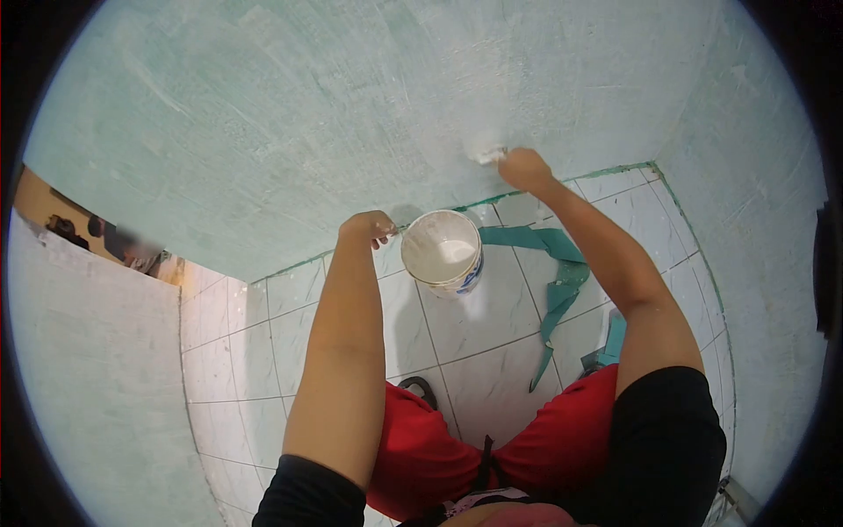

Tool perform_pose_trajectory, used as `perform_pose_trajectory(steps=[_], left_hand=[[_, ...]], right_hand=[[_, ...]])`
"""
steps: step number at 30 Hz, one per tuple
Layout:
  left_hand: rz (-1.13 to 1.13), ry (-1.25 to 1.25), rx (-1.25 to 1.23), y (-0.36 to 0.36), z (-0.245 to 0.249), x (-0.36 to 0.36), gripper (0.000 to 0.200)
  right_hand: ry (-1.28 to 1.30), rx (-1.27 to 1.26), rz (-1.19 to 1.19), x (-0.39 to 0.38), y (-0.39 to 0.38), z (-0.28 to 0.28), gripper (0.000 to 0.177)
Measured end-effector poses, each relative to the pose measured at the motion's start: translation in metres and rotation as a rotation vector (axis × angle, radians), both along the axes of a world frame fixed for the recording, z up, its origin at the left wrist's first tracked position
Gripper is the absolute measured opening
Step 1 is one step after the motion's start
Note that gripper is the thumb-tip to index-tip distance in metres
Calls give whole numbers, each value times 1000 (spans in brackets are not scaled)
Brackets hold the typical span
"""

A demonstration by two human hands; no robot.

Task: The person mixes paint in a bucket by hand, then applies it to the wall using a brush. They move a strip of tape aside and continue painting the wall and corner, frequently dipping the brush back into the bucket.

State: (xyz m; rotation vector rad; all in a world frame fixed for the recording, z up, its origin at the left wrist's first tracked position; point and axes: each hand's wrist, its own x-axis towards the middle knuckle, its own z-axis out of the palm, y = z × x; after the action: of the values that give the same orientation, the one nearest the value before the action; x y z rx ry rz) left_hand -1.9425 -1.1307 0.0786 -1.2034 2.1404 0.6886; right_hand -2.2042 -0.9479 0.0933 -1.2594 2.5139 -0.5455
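My right hand (524,169) is closed around a paintbrush, whose white-coated bristles (490,155) are against the pale green wall (351,105) low down, just above the floor. The brush handle is mostly hidden in my fist. Beside the left rim of a white paint bucket (446,237), the fingers of my left hand (372,227) are curled, with the fingertips at the rim. Whitish paint lies inside the bucket and smears its inner wall. Blue print shows on the bucket's outer side.
Torn teal sheet strips (566,277) lie on the white tiled floor (474,329), right of the bucket. Another teal piece (612,338) is near my right leg. Walls stand at the right (755,220) and left (79,378). Beyond an opening at left, a blurred person (132,246) is visible.
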Motion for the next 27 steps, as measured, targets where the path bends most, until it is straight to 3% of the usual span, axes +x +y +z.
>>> perform_pose_trajectory(steps=[7, 8, 9, 10, 11, 13, 16, 20, 24, 27], left_hand=[[19, 246, 72, -13, -38, 3, 36], [25, 248, 73, -13, -47, 3, 36], [16, 179, 187, -11, -55, 1, 38], [6, 108, 299, -13, -67, 1, 43], [38, 183, 342, -18, -79, 8, 40], [83, 187, 261, -9, -77, 6, 31], [162, 217, 200, -1, -73, 8, 26], [359, 324, 197, -1, -91, 23, 25], [381, 302, 160, -3, -90, 44, 22], [466, 244, 105, -5, -73, 76, 18]], right_hand=[[94, -356, 28, 52, -1, 122, 37], [102, -548, 35, 61, -2, 135, 38], [111, -744, 41, 67, -5, 142, 42], [112, -748, 43, 71, -11, 145, 42], [89, -845, 50, 73, -16, 148, 42], [62, -948, 55, 70, -27, 146, 42], [20, -929, 53, 66, -48, 109, 41], [111, -441, 33, 60, -49, 27, 36], [161, -234, 169, 54, -18, -67, 33], [130, -21, 263, 49, -3, -100, 31]])
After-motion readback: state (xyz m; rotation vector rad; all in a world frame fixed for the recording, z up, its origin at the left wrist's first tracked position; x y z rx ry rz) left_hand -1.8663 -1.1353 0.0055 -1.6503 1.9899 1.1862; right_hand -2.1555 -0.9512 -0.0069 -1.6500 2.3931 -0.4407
